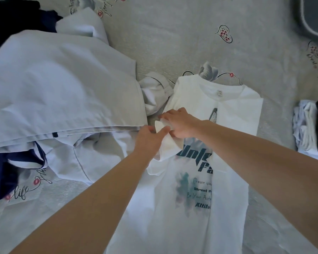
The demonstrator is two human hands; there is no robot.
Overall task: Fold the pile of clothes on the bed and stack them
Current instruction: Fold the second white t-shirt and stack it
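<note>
A white T-shirt (228,114) with teal and dark lettering lies face up on the bed, its right side folded in over the print. Its left sleeve is bunched up over the chest. My left hand (149,142) pinches that sleeve's edge between thumb and fingers. My right hand (180,123) reaches across and grips the same sleeve fabric just beyond the left hand. To the left lies the unfolded pile: pale blue-white garments (62,92) over dark navy cloth (0,173).
The bed has a grey sheet (173,37) printed with hearts and script. A small stack of folded white and black clothes (308,127) sits at the right edge. A dark grey rounded object (314,15) is at the top right corner.
</note>
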